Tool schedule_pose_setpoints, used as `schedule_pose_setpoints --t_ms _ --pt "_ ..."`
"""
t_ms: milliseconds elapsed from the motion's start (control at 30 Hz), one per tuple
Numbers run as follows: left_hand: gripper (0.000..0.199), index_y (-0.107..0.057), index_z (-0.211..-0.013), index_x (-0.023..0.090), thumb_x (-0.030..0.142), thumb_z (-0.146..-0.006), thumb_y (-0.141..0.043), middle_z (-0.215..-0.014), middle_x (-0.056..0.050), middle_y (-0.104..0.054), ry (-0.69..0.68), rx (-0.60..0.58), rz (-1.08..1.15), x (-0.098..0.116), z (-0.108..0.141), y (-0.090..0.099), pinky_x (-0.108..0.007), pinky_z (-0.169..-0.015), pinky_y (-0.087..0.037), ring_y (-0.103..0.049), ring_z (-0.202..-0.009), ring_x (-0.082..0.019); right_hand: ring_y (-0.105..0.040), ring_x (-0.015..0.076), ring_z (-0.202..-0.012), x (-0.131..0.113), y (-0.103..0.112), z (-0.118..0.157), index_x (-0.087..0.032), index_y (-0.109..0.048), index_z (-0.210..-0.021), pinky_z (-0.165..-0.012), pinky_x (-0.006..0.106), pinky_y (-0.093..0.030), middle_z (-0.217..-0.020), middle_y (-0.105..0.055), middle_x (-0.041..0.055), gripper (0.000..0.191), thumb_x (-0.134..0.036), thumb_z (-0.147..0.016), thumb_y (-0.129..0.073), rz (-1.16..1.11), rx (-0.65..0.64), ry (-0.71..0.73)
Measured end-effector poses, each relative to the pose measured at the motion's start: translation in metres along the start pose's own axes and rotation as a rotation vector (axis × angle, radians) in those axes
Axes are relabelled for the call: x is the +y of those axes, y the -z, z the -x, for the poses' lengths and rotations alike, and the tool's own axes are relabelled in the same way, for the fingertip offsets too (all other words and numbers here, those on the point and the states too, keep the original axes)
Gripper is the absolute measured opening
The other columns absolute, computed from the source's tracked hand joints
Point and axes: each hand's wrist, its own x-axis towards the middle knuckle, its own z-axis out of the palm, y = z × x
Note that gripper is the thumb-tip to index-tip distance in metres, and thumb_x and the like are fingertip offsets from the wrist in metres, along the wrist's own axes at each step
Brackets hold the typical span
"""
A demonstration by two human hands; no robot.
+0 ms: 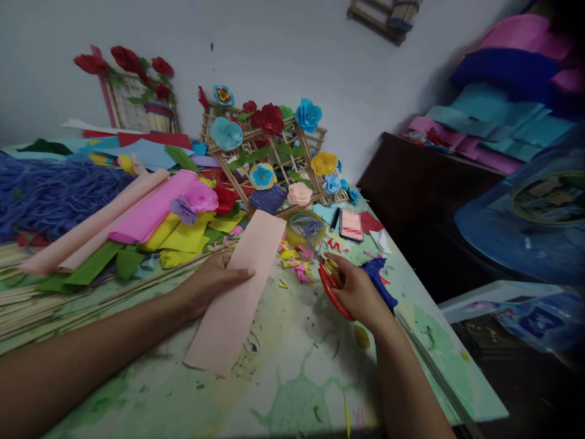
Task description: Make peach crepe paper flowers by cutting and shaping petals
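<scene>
A long strip of pale pink paper (249, 268) slants over the table in front of me. My left hand (217, 279) grips it by its left edge, thumb on top and fingers underneath. At the right, my right hand (356, 289) is closed on scissors (329, 286) with red-orange handles, whose blades point away toward the paper scraps. The strip and the scissors are apart. A blue glue gun (379, 280) lies just beyond my right hand, partly hidden by it. Small pink and yellow paper scraps (299, 265) lie between the strip and the scissors.
Behind stands a stick frame (219, 160) decorated with paper flowers. Rolled pink paper (150, 207), blue yarn (59, 192) and thin sticks (27, 314) crowd the left. A tape roll (322, 227) and a phone (351, 225) lie farther back. The table edge (457, 341) runs along the right.
</scene>
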Motion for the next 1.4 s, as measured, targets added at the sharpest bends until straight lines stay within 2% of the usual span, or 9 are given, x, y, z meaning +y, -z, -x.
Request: schedule_pose_setpoints --t_ms 100,200,367,567,700,833,1000,1200,1400 --pt "0.043 -0.063 -0.098 0.016 0.035 -0.062 -0.078 -0.074 -0.006 -0.07 0.004 0.027 -0.037 0.0 0.001 0.001 -0.027 -0.048 -0.05 -0.063 -0.055 -0.019 -0.055 0.0148 -0.069 -0.005 -0.006 0.0 -0.015 -0.057 -0.12 -0.06 0.024 -0.041 -0.084 -0.063 0.0034 0.05 -0.026 -0.072 -0.061 -0.342 -0.065 0.059" --pt "0.045 -0.063 -0.102 0.017 0.035 -0.063 -0.078 -0.077 -0.008 -0.071 0.015 0.072 -0.098 0.004 0.005 0.001 -0.029 -0.049 -0.05 -0.064 -0.057 -0.021 -0.047 0.0116 -0.061 -0.014 -0.01 0.005 -0.014 -0.058 -0.112 -0.055 0.023 -0.038 -0.075 -0.056 -0.0004 0.05 -0.031 -0.066 -0.071 -0.509 -0.147 0.026" --pt "0.041 -0.067 -0.096 0.015 0.038 -0.064 -0.077 -0.075 -0.011 -0.071 0.02 0.105 -0.206 0.016 0.008 0.006 -0.027 -0.045 -0.047 -0.065 -0.056 -0.023 -0.046 0.0127 -0.064 -0.024 -0.007 0.015 -0.019 -0.054 -0.119 -0.058 0.023 -0.04 -0.078 -0.054 -0.0012 0.054 -0.035 -0.07 -0.072 -0.399 -0.299 0.078" --pt "0.038 -0.069 -0.08 0.013 0.047 -0.064 -0.076 -0.065 -0.01 -0.069 0.033 0.122 -0.254 0.025 0.009 0.008 -0.028 -0.044 -0.046 -0.062 -0.051 -0.022 -0.058 0.0228 -0.093 -0.024 -0.002 0.017 -0.021 -0.05 -0.132 -0.084 0.034 -0.046 -0.114 -0.06 0.0088 0.067 -0.038 -0.071 -0.072 -0.072 -0.24 0.112" --pt "0.036 -0.072 -0.084 0.014 0.046 -0.066 -0.075 -0.068 -0.009 -0.07 -0.007 0.084 -0.282 0.024 0.011 0.003 -0.028 -0.051 -0.048 -0.063 -0.055 -0.021 -0.059 0.0253 -0.101 -0.026 -0.007 0.018 -0.021 -0.052 -0.134 -0.09 0.036 -0.046 -0.125 -0.059 0.0107 0.07 -0.042 -0.07 -0.074 -0.082 -0.296 0.112" --pt "0.034 -0.074 -0.086 0.017 0.044 -0.066 -0.075 -0.075 -0.008 -0.072 -0.03 0.016 -0.266 0.021 0.012 0.001 -0.028 -0.056 -0.049 -0.065 -0.063 -0.023 -0.061 0.0249 -0.098 -0.03 -0.013 0.019 -0.023 -0.057 -0.13 -0.088 0.035 -0.047 -0.123 -0.062 0.0092 0.064 -0.038 -0.07 -0.074 -0.147 -0.313 0.134" --pt "0.032 -0.074 -0.085 0.017 0.042 -0.066 -0.076 -0.067 -0.007 -0.07 -0.015 0.004 -0.212 0.024 0.013 0.001 -0.03 -0.058 -0.05 -0.063 -0.057 -0.021 -0.062 0.0235 -0.092 -0.033 -0.016 0.019 -0.024 -0.058 -0.129 -0.082 0.034 -0.049 -0.119 -0.063 0.0086 0.064 -0.035 -0.068 -0.076 -0.188 -0.32 0.107" --pt "0.032 -0.071 -0.075 0.015 0.043 -0.06 -0.079 -0.062 -0.006 -0.068 0.01 0.073 -0.194 0.028 0.015 0.001 -0.025 -0.045 -0.044 -0.059 -0.05 -0.018 -0.06 0.0226 -0.094 -0.031 -0.015 0.017 -0.024 -0.056 -0.131 -0.085 0.035 -0.048 -0.127 -0.059 0.0082 0.07 -0.037 -0.066 -0.078 -0.228 -0.335 0.099" --pt "0.032 -0.073 -0.077 0.015 0.041 -0.06 -0.079 -0.065 -0.008 -0.069 0.007 0.04 -0.232 0.028 0.013 0.004 -0.026 -0.047 -0.046 -0.061 -0.053 -0.02 -0.052 0.0134 -0.066 -0.03 -0.016 0.019 -0.024 -0.055 -0.132 -0.061 0.025 -0.045 -0.09 -0.065 -0.0004 0.065 -0.032 -0.07 -0.075 -0.343 -0.401 0.051"
